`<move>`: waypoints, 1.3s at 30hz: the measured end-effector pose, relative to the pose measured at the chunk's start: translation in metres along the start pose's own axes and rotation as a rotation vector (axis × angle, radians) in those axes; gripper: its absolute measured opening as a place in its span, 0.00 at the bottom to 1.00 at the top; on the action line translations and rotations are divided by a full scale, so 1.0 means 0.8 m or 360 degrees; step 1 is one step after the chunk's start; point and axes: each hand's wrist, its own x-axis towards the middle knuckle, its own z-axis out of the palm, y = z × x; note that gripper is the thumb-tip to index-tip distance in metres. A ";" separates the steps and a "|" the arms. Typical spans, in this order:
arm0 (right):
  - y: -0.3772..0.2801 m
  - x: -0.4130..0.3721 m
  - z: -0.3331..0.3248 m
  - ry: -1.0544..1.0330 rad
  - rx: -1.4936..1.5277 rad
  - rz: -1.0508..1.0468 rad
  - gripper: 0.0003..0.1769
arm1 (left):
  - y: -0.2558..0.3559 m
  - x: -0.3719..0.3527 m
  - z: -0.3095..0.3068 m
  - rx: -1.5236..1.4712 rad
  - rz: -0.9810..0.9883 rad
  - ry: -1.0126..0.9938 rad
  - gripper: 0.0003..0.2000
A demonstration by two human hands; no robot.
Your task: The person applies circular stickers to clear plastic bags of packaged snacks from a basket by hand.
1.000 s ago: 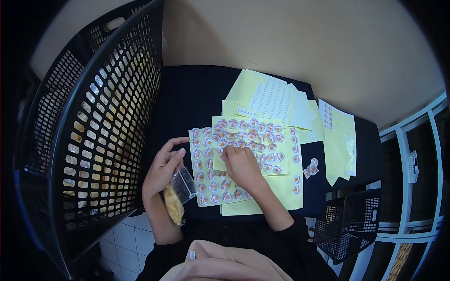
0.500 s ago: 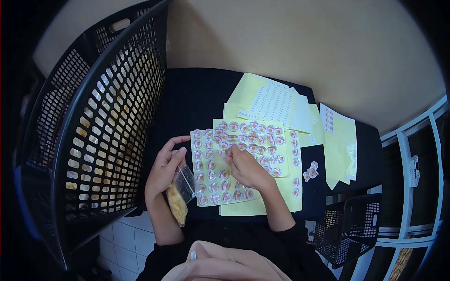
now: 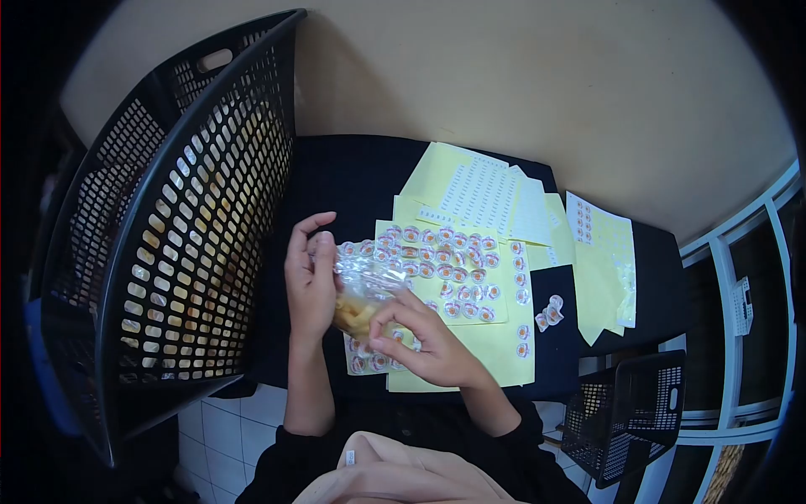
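Observation:
A clear plastic bag with pale yellow food pieces point(image 3: 356, 314) is tilted above the sticker sheets, somewhat blurred. My left hand point(image 3: 311, 286) grips its left side, thumb and forefinger raised. At the bag's lower right is my right hand point(image 3: 432, 343), thumb and forefinger curled round the edge and other fingers partly hidden behind it. Beneath both hands lies a yellow backing sheet point(image 3: 449, 365) with rows of round white stickers with orange centres point(image 3: 457, 311). Whether a loose sticker is on my right fingers cannot be seen.
A tall black perforated basket point(image 3: 193, 227) holding similar filled bags stands at the left. More label sheets point(image 3: 478, 197) lie at the back, another sheet point(image 3: 604, 260) to the right. A few loose stickers point(image 3: 550, 313) rest on the dark cloth. A smaller black basket point(image 3: 625, 412) is lower right.
My right hand has left the sticker sheet and come down-left to the bag. My left hand has lifted the bag rightward over the sheet. The view has shifted slightly.

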 end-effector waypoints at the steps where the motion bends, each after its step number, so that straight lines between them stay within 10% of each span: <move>1: -0.001 0.003 0.003 0.0058 -0.0139 0.0105 0.06 | 0.003 -0.002 0.007 0.0031 0.0007 -0.0032 0.11; 9: 0.024 0.003 -0.024 0.0573 0.0517 0.0061 0.03 | -0.025 -0.023 -0.005 -0.0112 -0.0322 -0.1023 0.32; 14: 0.009 0.006 -0.029 0.0606 0.0437 0.0067 0.03 | -0.023 -0.036 0.003 -0.0187 -0.0376 -0.1011 0.37; 19: -0.018 0.005 -0.029 0.1078 -0.1316 -0.0250 0.04 | -0.019 -0.040 0.009 -0.0101 -0.0221 -0.0771 0.36; 39: -0.029 -0.003 -0.016 0.0803 -0.1577 -0.0224 0.03 | -0.006 -0.054 0.020 -0.0080 -0.0151 -0.0805 0.36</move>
